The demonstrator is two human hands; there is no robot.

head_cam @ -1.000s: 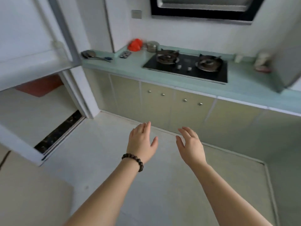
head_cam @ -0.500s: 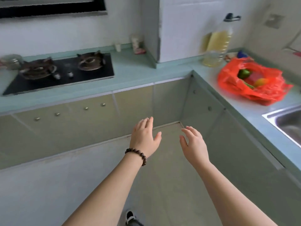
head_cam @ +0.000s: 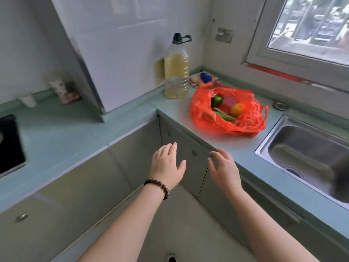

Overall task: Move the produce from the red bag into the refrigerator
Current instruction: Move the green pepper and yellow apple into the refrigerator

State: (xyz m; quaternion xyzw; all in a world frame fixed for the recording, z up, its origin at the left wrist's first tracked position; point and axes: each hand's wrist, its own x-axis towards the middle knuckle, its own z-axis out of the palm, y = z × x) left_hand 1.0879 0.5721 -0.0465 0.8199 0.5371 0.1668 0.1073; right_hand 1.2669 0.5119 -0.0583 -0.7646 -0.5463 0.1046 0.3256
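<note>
Far left, we note the black edge of a cooktop (head_cam: 9, 144) set into the pale green desk (head_cam: 62, 133). Behind it, against the wall, a small white cup (head_cam: 28, 100) and a blurred packet (head_cam: 62, 89) stand near each other. The desk turns a corner here, with cabinet doors (head_cam: 79, 195) beneath it.

Centre frame, we see the left hand (head_cam: 167, 168) held out above the floor, in front of the cabinet corner, palm down. Its fingers (head_cam: 171, 150) are released and lightly spread, holding nothing. A dark beaded bracelet (head_cam: 157, 188) circles that wrist.

Just beside it, apart from it, the right hand (head_cam: 223, 170) hovers at the desk's front edge. Its fingers (head_cam: 217, 155) are loosely curled, released, with nothing in them.

Further back, a tall oil bottle (head_cam: 176, 72) with a black cap stands upright near the wall corner. A blue item (head_cam: 205, 77) on a printed packet lies just right of it; we cannot tell what it is.

Right of the bottle, the red bag (head_cam: 207, 118) sits open on the desk, between the bottle and the sink (head_cam: 311, 154). Inside we see a green fruit (head_cam: 217, 100), an orange (head_cam: 238, 110) and long green vegetables (head_cam: 223, 115), all resting in the bag. The refrigerator is out of view.

Far right, the steel sink is sunk in the desk, and a window (head_cam: 311, 25) stands above it.
</note>
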